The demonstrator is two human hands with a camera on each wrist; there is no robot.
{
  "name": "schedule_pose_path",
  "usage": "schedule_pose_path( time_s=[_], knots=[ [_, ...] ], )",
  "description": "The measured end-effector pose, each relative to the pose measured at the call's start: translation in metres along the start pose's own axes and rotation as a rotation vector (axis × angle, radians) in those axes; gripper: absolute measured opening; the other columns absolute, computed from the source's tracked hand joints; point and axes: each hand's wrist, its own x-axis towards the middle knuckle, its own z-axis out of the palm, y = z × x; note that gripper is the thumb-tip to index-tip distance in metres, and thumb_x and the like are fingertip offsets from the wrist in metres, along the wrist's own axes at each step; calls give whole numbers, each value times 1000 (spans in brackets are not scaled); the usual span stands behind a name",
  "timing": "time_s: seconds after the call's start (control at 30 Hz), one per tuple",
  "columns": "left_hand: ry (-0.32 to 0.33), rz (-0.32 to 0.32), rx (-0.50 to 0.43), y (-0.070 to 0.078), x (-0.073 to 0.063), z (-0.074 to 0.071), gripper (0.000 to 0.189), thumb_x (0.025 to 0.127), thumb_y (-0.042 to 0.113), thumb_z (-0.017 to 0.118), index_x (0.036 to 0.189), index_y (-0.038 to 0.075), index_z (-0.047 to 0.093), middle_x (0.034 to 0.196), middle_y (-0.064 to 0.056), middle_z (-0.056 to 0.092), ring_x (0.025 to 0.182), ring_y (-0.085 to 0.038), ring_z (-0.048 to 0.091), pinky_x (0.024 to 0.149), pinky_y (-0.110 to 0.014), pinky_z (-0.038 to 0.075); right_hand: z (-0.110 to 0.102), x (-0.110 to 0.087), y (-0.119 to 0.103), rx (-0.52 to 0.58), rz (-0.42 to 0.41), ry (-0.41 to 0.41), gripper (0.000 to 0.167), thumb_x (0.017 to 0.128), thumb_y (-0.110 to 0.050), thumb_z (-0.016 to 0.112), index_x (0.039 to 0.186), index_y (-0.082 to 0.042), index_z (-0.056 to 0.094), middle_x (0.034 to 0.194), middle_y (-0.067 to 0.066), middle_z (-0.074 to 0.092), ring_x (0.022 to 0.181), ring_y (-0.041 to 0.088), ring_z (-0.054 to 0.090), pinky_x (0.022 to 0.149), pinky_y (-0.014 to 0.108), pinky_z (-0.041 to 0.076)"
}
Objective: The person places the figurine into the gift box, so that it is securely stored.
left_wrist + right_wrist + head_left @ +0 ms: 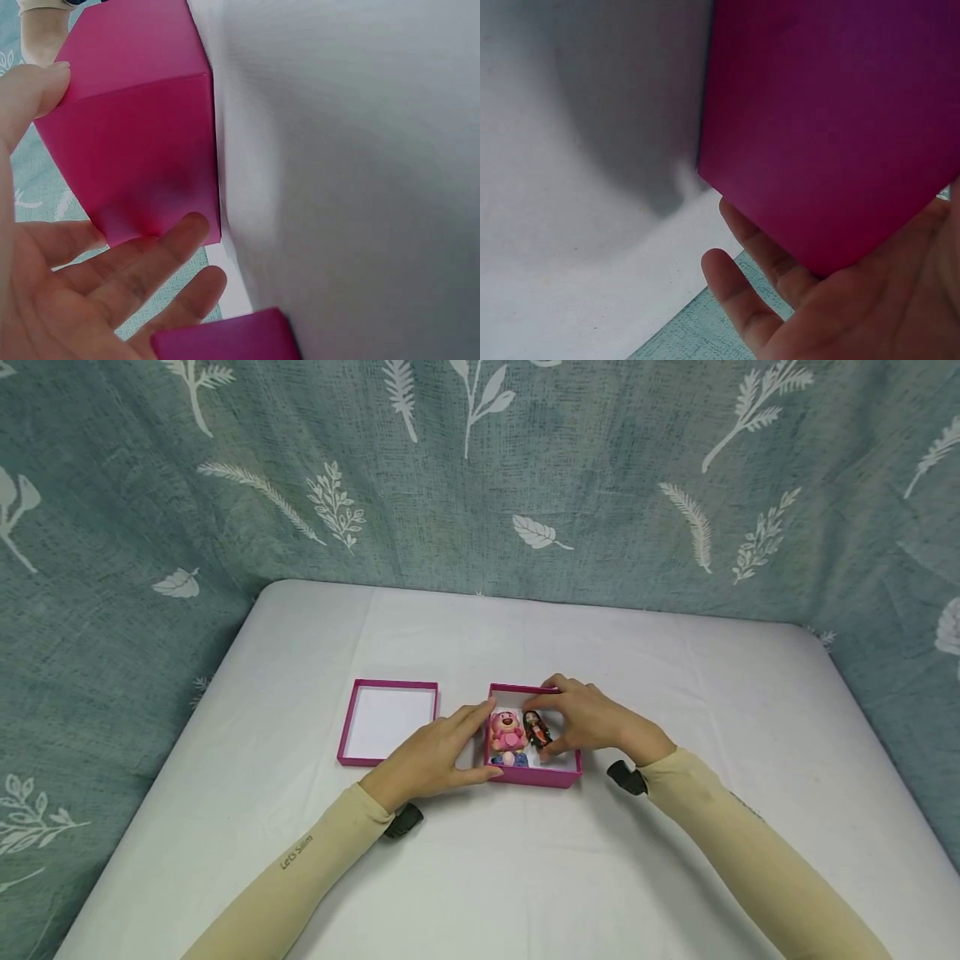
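Observation:
An open magenta box (534,775) stands on the table with small figures inside. My left hand (435,753) holds its left end, thumb at the near corner and fingers along the far side; in the left wrist view the thumb (52,86) rests on the box's edge. My right hand (592,714) reaches over the right end, its thumb and index finger inside at the two ends of a small dark-haired doll (537,730). Its other fingers sit behind the far wall. Beside the doll is a pink bear figure (507,732), and a partly hidden blue figure (510,760) lies nearer the front wall.
A magenta-rimmed lid (349,722), white inside, lies left of the box, close to my left forearm. White cloth covers the table (525,877). A green leaf-patterned curtain (450,510) hangs behind its far edge and along the sides.

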Motion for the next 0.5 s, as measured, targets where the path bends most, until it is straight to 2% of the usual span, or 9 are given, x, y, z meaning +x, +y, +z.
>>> schedule_pose_path(
  time_s=[0.5],
  knots=[
    [-1, -1, -8, 0, -1, 1, 95, 86, 54, 69, 156, 10, 23, 148, -10, 46, 117, -26, 60, 101, -39, 50, 1, -2, 1, 18, -13, 14, 72, 68, -42, 88, 132, -22, 62, 140, 16, 46, 122, 35, 52, 102, 57, 40]
  ],
)
